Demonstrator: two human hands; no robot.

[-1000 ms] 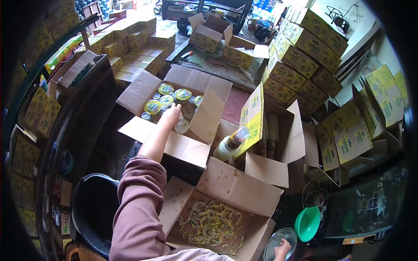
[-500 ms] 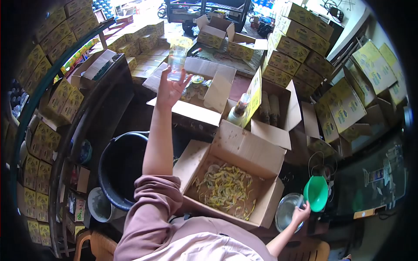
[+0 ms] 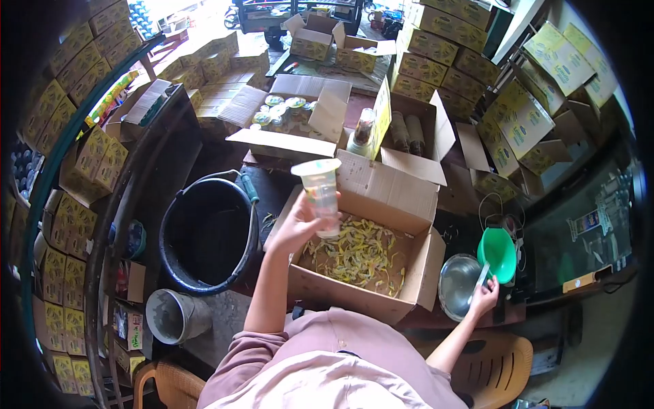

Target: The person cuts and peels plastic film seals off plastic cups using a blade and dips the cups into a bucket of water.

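Observation:
My left hand (image 3: 296, 228) is closed round a clear plastic cup (image 3: 320, 194) with a pale yellow rim, held above an open cardboard box (image 3: 426, 273). In that box lie many curled yellow-and-white strips (image 3: 351, 255). At the right, my right hand (image 3: 484, 298) grips a thin pale utensil (image 3: 484, 275), its kind unclear, over the edge of a metal bowl (image 3: 458, 283). Touching or close beside that bowl is a green plastic bowl (image 3: 499, 253).
A big black bucket (image 3: 204, 235) and a smaller grey bucket (image 3: 174, 317) stand to the left. Beyond the strips, an open carton (image 3: 272, 142) holds lidded cups. Yellow cartons (image 3: 436, 51) are stacked at the back and sides. Plastic chairs (image 3: 494, 371) are near me.
My left hand has come down and toward me with the cup, from above the carton of cups to above the strips. My right hand keeps the pale utensil by the metal bowl. The view has shifted.

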